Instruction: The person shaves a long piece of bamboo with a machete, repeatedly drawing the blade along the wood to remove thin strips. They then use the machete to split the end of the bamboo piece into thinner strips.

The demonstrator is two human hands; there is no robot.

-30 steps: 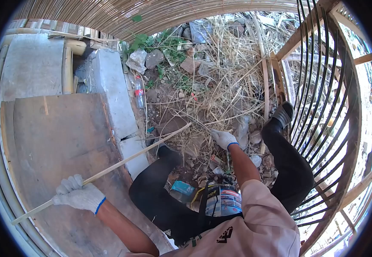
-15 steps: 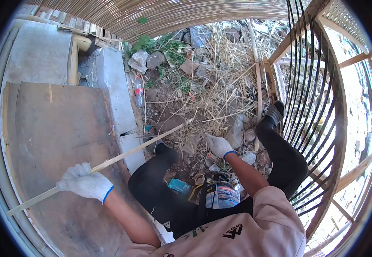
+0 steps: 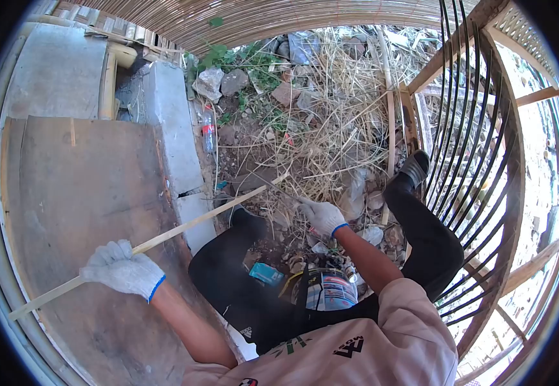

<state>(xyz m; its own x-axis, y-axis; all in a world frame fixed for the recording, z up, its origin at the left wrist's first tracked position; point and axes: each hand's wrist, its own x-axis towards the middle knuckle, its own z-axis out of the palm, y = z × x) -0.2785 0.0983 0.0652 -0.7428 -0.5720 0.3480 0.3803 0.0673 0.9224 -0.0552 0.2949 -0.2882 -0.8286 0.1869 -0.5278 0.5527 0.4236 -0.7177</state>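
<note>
My left hand (image 3: 123, 270), in a white knit glove with a blue cuff, is closed around a long pale bamboo strip (image 3: 208, 215). The strip runs from the lower left, over the wooden board, up to a tip above the littered ground. My right hand (image 3: 323, 216), gloved the same way, is closed on a thin, dark, knife-like blade (image 3: 284, 192). That blade points up and left, and its end lies close to the strip's far tip. Its handle is hidden inside the glove.
A brown wooden board (image 3: 93, 180) lies at left, beside grey concrete blocks (image 3: 175, 122). Dry shavings (image 3: 337, 141), stones and a plastic bottle (image 3: 209, 128) cover the ground. A rack of dark rods (image 3: 466, 128) stands at right. A printed tub (image 3: 331, 293) sits between my legs.
My right hand has shifted slightly left and up, and the dark blade now shows clearly near the strip's tip. The left hand has moved a little left with the strip.
</note>
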